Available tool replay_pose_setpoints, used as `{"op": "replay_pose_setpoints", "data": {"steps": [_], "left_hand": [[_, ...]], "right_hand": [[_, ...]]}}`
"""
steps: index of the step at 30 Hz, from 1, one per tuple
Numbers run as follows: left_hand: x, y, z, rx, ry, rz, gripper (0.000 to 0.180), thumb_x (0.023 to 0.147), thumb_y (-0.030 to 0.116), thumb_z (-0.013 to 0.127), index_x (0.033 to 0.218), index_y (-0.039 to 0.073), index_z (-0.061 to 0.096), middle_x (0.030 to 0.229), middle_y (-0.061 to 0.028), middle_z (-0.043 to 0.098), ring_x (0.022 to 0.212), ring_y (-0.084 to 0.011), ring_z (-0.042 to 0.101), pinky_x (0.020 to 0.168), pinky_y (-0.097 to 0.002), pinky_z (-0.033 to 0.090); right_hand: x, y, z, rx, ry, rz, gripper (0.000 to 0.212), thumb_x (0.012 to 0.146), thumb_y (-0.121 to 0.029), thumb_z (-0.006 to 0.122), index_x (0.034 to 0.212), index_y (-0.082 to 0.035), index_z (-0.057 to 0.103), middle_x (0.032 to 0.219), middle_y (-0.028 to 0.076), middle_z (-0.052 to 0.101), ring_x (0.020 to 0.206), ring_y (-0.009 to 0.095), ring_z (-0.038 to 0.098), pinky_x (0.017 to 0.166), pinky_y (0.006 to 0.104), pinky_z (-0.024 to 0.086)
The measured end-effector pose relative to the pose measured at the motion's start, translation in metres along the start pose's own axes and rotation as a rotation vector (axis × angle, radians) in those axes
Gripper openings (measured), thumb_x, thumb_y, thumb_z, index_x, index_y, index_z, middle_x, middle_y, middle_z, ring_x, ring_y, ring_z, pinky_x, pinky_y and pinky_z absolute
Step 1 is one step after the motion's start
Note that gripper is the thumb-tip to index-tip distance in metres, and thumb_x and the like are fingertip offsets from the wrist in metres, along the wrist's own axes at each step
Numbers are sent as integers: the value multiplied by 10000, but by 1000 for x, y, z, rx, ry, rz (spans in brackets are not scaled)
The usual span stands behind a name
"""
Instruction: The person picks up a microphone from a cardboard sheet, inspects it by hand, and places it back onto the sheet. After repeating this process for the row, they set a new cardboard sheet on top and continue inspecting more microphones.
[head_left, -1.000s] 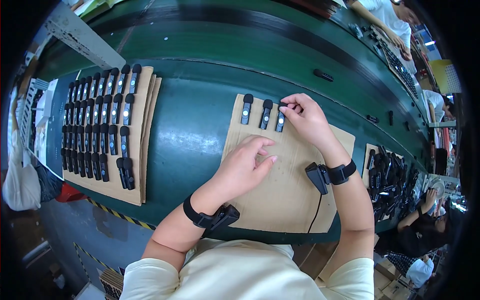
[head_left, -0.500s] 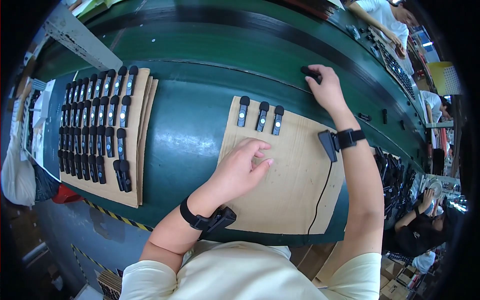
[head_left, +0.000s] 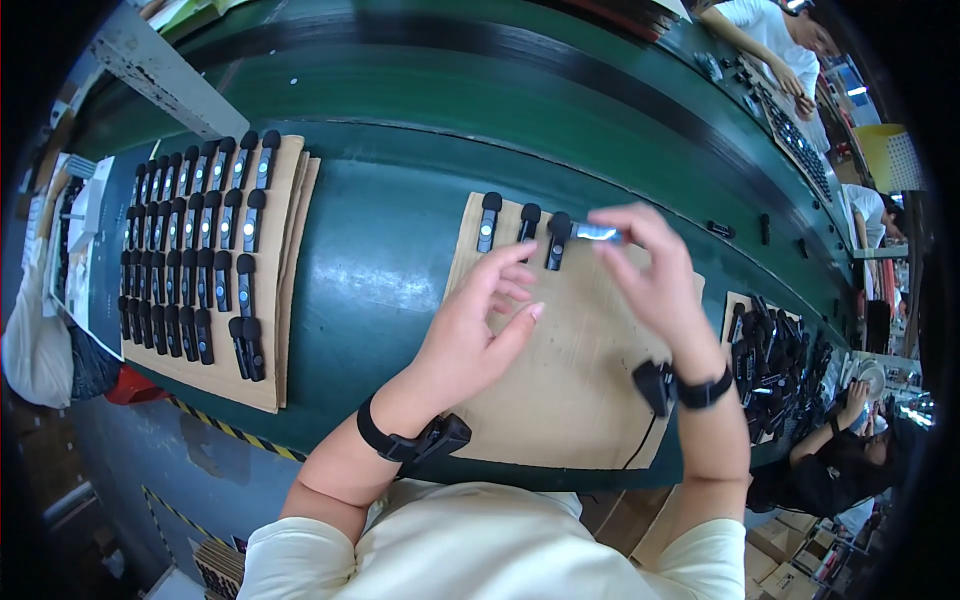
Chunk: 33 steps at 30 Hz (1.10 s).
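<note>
My right hand (head_left: 650,265) pinches a small clip-on microphone (head_left: 597,232), smeared by motion, its body catching bright bluish light. It is held above the upper part of a cardboard sheet (head_left: 560,380), just right of a row of three black microphones with foam tips: a left one (head_left: 488,222), a middle one (head_left: 529,222) and a right one (head_left: 556,245). My left hand (head_left: 475,325) hovers over the same sheet, fingers curved and apart, holding nothing. Its fingertips partly cover the middle microphone's lower end. Both wrists wear black straps with small devices.
To the left, stacked cardboard (head_left: 265,390) carries several rows of similar microphones (head_left: 208,220). A heap of black microphones (head_left: 770,360) lies on cardboard at the right. Beyond is a green conveyor belt (head_left: 420,90) with a metal post (head_left: 165,80). Other people sit along the far right.
My right hand has come back from the belt toward me, bringing the microphone over the cardboard. My left hand has shifted slightly up toward the row.
</note>
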<state>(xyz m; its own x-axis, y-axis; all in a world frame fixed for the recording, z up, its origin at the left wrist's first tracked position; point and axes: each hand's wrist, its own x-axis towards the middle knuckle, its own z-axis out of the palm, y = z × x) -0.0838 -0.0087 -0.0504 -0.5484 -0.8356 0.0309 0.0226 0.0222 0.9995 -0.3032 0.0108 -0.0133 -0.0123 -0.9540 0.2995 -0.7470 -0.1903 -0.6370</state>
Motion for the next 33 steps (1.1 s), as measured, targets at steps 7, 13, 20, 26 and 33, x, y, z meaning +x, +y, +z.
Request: {"op": "replay_pose_setpoints", "data": {"steps": [7, 13, 20, 26, 33], "left_hand": [[1, 2, -10, 185, -138, 406, 344, 815, 14, 704, 1153, 18, 637, 977, -120, 652, 868, -224, 641, 792, -317, 505], [-1, 10, -10, 137, -176, 431, 327, 762, 11, 756, 1074, 14, 659, 947, -110, 668, 868, -245, 645, 815, -340, 509], [0, 3, -13, 165, -160, 564, 320, 736, 6, 775, 1035, 21, 663, 934, -95, 680, 847, -251, 645, 869, -402, 517], [1, 1, -15, 185, -174, 603, 329, 737, -1, 770, 1045, 23, 657, 944, -92, 684, 854, -252, 645, 886, -428, 516], [-1, 6, -10, 131, -135, 534, 313, 732, -13, 760, 1022, 29, 651, 949, -93, 672, 857, -252, 639, 877, -407, 516]], "right_hand": [[-61, -60, 5, 209, 47, 101, 294, 785, 19, 711, 1072, 23, 650, 957, 93, 627, 889, 192, 567, 822, 296, 443], [-78, -59, 14, 368, 158, 154, 294, 768, -16, 763, 1042, 18, 662, 897, 90, 636, 822, 189, 587, 773, 301, 466], [-80, -63, 21, 418, 179, 153, 299, 764, -25, 778, 1041, 5, 669, 876, 83, 648, 804, 187, 597, 763, 299, 476], [-81, -68, 24, 573, 199, 252, 304, 769, -20, 775, 1047, 1, 654, 938, 94, 643, 865, 189, 591, 796, 303, 475], [-81, -61, 25, 466, 196, 138, 259, 768, 8, 758, 999, 0, 641, 987, 115, 636, 894, 220, 599, 805, 316, 483]]}}
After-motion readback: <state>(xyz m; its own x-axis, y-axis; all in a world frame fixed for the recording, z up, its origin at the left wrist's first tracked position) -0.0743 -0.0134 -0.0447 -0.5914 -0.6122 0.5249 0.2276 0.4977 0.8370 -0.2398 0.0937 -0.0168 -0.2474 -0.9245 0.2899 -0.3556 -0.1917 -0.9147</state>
